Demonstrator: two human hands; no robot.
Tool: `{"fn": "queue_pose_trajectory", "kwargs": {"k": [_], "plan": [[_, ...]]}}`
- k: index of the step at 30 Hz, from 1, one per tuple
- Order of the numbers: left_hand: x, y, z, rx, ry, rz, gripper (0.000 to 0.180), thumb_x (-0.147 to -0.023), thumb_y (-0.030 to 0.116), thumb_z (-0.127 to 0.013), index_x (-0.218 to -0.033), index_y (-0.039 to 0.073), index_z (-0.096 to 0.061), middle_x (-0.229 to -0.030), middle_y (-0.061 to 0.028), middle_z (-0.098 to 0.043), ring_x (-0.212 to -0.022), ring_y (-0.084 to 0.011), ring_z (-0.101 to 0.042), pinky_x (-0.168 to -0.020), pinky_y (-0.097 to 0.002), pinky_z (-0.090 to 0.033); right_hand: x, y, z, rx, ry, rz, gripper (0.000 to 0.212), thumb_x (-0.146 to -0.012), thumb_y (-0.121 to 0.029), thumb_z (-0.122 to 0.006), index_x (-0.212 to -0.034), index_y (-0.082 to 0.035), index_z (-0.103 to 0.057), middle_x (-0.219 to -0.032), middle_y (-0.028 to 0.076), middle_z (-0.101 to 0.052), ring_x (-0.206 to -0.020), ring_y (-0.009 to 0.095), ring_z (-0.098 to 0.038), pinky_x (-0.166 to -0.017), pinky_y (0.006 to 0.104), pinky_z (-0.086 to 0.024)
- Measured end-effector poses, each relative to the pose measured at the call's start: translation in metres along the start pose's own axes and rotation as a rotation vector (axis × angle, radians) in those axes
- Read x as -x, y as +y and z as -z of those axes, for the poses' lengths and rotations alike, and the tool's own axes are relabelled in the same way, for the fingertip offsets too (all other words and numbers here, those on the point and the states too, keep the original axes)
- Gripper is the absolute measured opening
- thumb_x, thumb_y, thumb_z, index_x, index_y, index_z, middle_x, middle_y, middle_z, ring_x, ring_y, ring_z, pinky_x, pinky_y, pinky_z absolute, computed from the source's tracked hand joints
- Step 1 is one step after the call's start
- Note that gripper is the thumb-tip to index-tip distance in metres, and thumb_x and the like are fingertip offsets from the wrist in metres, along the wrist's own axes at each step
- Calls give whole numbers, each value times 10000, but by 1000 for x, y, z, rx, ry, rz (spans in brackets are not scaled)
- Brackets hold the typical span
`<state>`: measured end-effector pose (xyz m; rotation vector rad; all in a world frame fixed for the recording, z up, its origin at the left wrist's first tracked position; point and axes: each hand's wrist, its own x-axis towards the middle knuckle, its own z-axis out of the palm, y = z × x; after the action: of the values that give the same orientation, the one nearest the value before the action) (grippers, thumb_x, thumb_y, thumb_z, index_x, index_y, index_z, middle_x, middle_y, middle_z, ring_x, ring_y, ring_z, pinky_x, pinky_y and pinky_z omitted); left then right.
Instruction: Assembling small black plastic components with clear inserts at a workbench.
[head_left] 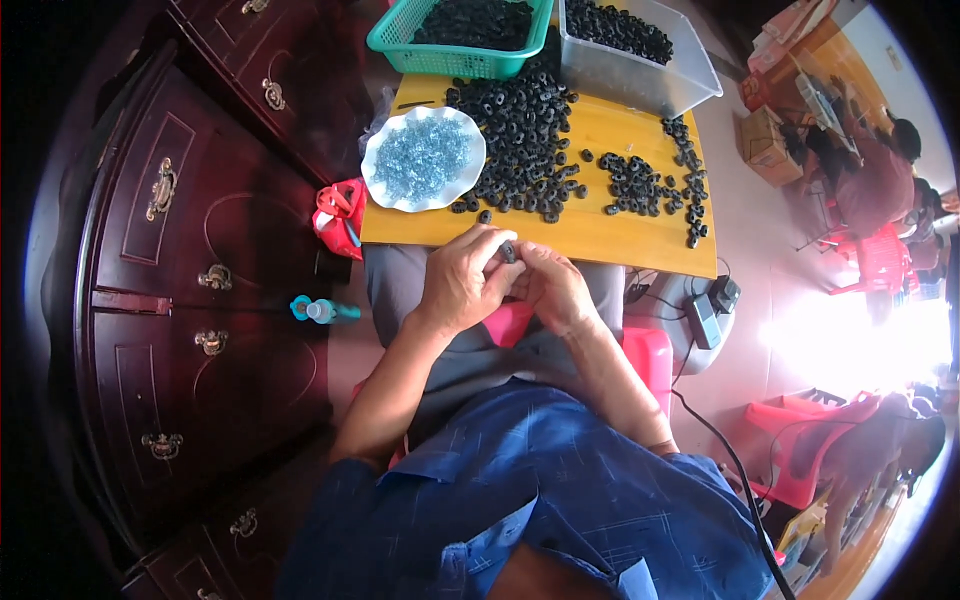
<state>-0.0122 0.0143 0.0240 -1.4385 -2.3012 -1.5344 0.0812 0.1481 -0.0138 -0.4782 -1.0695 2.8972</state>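
Both my hands meet over my lap, just in front of the table's near edge. A small black plastic part (508, 251) is pinched in the fingertips of my left hand (461, 278). My right hand (556, 289) is closed, its thumb and fingertips pressed up against that part; whatever else it may hold is hidden. Beyond them, a large pile of similar black parts (520, 130) covers the middle of the yellow wooden table (600, 240). Left of the pile, a white scalloped plate (376, 190) bears many small clear bluish pieces (420, 160).
At the table's far side stand a green basket (450, 62) and a clear plastic bin (640, 85), both holding black parts. Smaller groups of parts (640, 185) lie to the right. Dark red cabinets (250, 270) line the left. Other people sit at the far right.
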Motion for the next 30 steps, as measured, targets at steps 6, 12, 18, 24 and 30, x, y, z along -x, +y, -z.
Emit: {"fn": "queue_pose_trajectory", "kwargs": {"k": [6,12,18,24,30], "plan": [[2,-7,2,-37,39,-32,239,-800,79,-679,-1023,9,-629,-926,-137,-658,-785,-336,-660,-672,-393,-536,-3,-4,-8,103,-13,11,294,-1030,-299,-502,-1113,-54,-642,-986,48,-692,-921,136,-654,-845,300,-525],[0,-7,5,-25,66,36,451,-780,63,-701,-1216,27,-590,-942,-131,-663,-752,-293,-670,-658,-386,-538,-22,-29,-10,557,-81,111,251,-1009,-227,-554,-1050,-2,-656,-924,69,-699,-817,137,-663,-775,280,-537],[2,-23,10,72,293,77,423,-823,37,-711,-1229,21,-594,-823,-91,-662,-579,-158,-628,-549,-296,-505,-62,-76,-13,1431,-85,-10,233,-941,-221,-621,-893,-4,-689,-758,59,-700,-662,117,-649,-622,268,-535],[-4,-16,8,92,247,57,100,-852,16,-660,-947,-9,-680,-809,-144,-682,-686,-277,-670,-611,-338,-514,-164,-157,-29,1123,188,635,237,-916,-222,-641,-987,-3,-698,-793,49,-679,-695,94,-620,-617,242,-487],[-4,-19,12,29,233,21,94,-843,18,-661,-934,-6,-667,-808,-154,-674,-695,-314,-660,-615,-370,-512,-150,-181,1,1444,499,890,305,-834,-267,-680,-1054,-59,-717,-911,133,-742,-851,260,-727,-795,342,-557]]}}
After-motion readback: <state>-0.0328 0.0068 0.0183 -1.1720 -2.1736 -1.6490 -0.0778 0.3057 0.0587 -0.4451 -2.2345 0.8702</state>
